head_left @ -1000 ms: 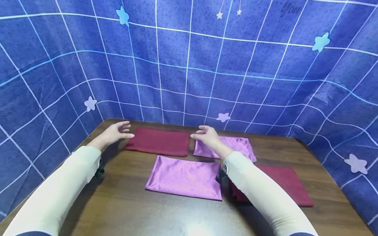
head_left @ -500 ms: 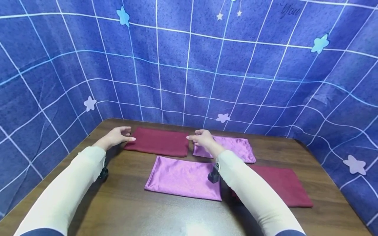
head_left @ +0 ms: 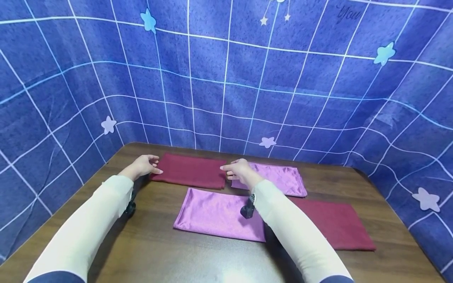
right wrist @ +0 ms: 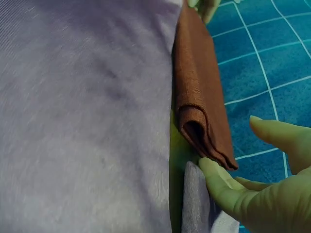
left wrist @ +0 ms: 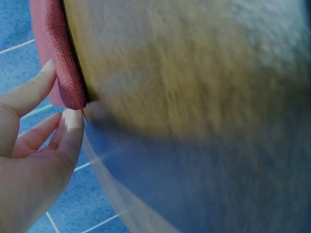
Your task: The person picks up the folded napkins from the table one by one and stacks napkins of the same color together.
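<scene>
A folded dark red cloth lies at the back left of the wooden table. My left hand is at its left end. In the left wrist view, the thumb lies over the cloth's top side and the fingertips are right at its end edge. At the opposite end is my right hand. Its index fingertip is at the layered fold of the red cloth, while the thumb stands apart from it. Neither hand's fingers are closed round the cloth.
A folded pink satin cloth lies in front of the red one. Another pink cloth lies behind the right wrist. The right forearm partly covers a second dark red cloth. A blue gridded curtain hangs behind the table.
Both hands have come down and closer together, toward the two ends of the back red cloth. The right hand has moved left, the left hand slightly right. The cloths have not moved.
</scene>
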A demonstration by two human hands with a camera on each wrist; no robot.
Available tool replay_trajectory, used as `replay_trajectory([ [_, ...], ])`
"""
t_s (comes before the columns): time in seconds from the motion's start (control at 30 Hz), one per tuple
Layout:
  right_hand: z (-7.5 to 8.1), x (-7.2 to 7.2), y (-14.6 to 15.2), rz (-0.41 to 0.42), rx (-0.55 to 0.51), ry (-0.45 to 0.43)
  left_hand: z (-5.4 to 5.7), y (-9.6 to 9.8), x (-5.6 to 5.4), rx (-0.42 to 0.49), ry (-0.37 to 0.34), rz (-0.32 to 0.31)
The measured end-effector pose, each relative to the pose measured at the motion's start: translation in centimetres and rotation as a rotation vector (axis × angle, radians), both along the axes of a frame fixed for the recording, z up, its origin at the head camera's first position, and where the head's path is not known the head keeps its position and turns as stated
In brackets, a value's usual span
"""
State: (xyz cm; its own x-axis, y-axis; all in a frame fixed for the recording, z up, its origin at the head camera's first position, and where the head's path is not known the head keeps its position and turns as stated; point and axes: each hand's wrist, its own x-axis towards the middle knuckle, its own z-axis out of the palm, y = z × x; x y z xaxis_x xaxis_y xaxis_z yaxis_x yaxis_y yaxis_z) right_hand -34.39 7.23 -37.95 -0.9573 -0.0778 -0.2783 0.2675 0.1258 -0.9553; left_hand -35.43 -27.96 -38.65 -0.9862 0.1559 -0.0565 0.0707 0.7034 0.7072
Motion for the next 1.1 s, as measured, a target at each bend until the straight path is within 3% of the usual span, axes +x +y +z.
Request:
replay_trajectory([
  [0.23, -0.4, -0.1, -0.9, -0.028, -0.015, -0.042, -0.7, -0.2, 0.3, -0.010, -0.015, 0.049],
  [0.37, -0.6, 0.1, -1.4, -0.041, 0.017, -0.019, -0.3, -0.1, 0.4, -0.061, 0.007, 0.081],
  [0.67, -0.8, 0.0, -1.8, -0.056, 0.035, 0.008, 0.2, 0.3, 0.2, -0.127, 0.010, 0.075],
  [0.93, -1.3, 0.2, -2.8, -0.123, 0.035, -0.024, -0.1, -0.5, -0.2, 0.023, -0.063, 0.045],
  [1.1, -1.0, 0.4, -2.8, -0.089, 0.029, -0.061, -0.6, -0.7, -0.5, 0.081, -0.076, 0.044],
])
